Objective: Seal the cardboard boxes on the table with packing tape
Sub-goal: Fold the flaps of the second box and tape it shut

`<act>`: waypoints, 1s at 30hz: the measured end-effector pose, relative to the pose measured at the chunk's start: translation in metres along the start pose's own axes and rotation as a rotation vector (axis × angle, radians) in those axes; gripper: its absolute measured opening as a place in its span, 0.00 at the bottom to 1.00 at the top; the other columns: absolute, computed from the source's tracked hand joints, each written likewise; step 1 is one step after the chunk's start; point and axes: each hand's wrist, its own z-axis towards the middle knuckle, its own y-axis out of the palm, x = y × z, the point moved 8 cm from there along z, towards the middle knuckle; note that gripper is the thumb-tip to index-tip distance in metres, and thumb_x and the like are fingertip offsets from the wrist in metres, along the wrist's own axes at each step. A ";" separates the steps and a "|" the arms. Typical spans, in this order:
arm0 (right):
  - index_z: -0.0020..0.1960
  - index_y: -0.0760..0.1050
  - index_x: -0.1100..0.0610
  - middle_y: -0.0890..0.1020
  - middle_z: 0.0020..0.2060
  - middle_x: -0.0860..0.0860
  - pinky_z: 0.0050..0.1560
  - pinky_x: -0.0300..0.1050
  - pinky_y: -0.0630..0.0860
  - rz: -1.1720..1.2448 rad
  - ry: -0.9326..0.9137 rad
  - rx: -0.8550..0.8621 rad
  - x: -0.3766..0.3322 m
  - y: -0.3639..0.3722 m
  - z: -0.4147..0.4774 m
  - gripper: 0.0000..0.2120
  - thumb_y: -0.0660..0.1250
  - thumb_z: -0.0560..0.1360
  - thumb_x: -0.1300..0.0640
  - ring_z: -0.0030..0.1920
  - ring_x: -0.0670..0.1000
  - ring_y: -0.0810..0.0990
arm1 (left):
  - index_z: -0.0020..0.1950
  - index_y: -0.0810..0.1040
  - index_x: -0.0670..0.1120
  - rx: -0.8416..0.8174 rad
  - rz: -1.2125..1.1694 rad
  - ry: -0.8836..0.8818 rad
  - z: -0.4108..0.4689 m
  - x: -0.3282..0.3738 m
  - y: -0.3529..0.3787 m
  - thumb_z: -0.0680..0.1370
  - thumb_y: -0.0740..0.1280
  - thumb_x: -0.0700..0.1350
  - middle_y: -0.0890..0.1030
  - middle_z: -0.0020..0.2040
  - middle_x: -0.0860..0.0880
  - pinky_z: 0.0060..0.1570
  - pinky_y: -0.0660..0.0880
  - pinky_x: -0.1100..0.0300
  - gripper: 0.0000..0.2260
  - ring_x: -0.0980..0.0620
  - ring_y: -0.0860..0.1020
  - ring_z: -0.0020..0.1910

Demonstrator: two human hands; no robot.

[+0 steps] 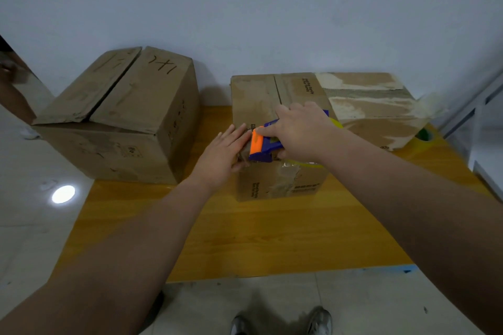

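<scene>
A small cardboard box (275, 185) stands in the middle of the wooden table (272, 234). My right hand (299, 130) grips a blue and orange tape dispenser (260, 145) on the box's near top edge. My left hand (226, 152) lies flat with straight fingers on the box's left top corner, right beside the dispenser. A big box (122, 117) with its top seam open stands on the table's left end. A third box (378, 109) with torn paper patches stands to the right.
A green tape roll (424, 135) lies by the right box near the table's right edge. A grey wall runs close behind the boxes. White furniture (487, 128) stands at the right. Tiled floor and my shoes (318, 321) show below the table's front edge.
</scene>
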 end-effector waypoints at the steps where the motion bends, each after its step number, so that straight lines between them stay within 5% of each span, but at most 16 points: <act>1: 0.70 0.62 0.41 0.73 0.55 0.54 0.48 0.50 0.68 -0.002 0.001 -0.004 0.000 0.000 0.000 0.26 0.65 0.74 0.40 0.54 0.56 0.74 | 0.77 0.50 0.52 0.005 0.010 -0.009 -0.001 0.000 0.001 0.74 0.69 0.49 0.52 0.78 0.51 0.74 0.47 0.53 0.38 0.50 0.47 0.76; 7: 0.71 0.61 0.40 0.73 0.54 0.54 0.47 0.50 0.67 0.000 0.000 -0.018 0.000 -0.001 0.001 0.27 0.65 0.74 0.40 0.54 0.56 0.74 | 0.77 0.49 0.53 -0.066 0.043 -0.031 -0.001 0.000 0.000 0.77 0.64 0.52 0.50 0.78 0.54 0.72 0.58 0.49 0.33 0.52 0.46 0.76; 12: 0.70 0.63 0.40 0.73 0.53 0.53 0.46 0.50 0.66 0.016 -0.001 -0.040 0.002 0.000 0.001 0.27 0.65 0.74 0.39 0.53 0.55 0.74 | 0.76 0.56 0.47 -0.008 0.194 0.107 -0.018 0.014 -0.010 0.81 0.58 0.42 0.57 0.76 0.49 0.72 0.51 0.60 0.23 0.52 0.52 0.76; 15: 0.70 0.62 0.41 0.73 0.54 0.54 0.47 0.50 0.69 -0.003 -0.017 -0.056 0.001 0.001 0.003 0.28 0.64 0.73 0.38 0.53 0.56 0.75 | 0.77 0.54 0.47 0.036 0.215 0.040 -0.028 0.020 -0.009 0.81 0.58 0.49 0.56 0.77 0.48 0.70 0.46 0.63 0.25 0.53 0.53 0.76; 20: 0.74 0.55 0.41 0.73 0.57 0.55 0.46 0.49 0.70 -0.032 -0.064 -0.085 0.000 0.000 0.003 0.36 0.63 0.71 0.32 0.56 0.57 0.75 | 0.77 0.41 0.51 0.001 0.315 -0.165 -0.032 0.016 0.002 0.81 0.56 0.53 0.48 0.78 0.53 0.72 0.41 0.53 0.30 0.52 0.48 0.76; 24: 0.75 0.52 0.38 0.72 0.56 0.54 0.45 0.46 0.64 -0.028 -0.118 -0.035 0.028 -0.005 -0.021 0.37 0.62 0.70 0.31 0.55 0.56 0.74 | 0.76 0.41 0.56 -0.002 0.389 -0.220 -0.035 0.012 -0.004 0.81 0.54 0.57 0.48 0.77 0.57 0.73 0.40 0.43 0.29 0.50 0.48 0.76; 30: 0.74 0.51 0.36 0.72 0.57 0.53 0.49 0.48 0.72 -0.025 -0.044 -0.138 0.086 0.028 -0.068 0.32 0.58 0.74 0.33 0.54 0.55 0.75 | 0.77 0.46 0.57 0.008 0.369 -0.261 -0.033 0.020 -0.006 0.80 0.55 0.58 0.51 0.76 0.58 0.71 0.39 0.42 0.28 0.50 0.49 0.76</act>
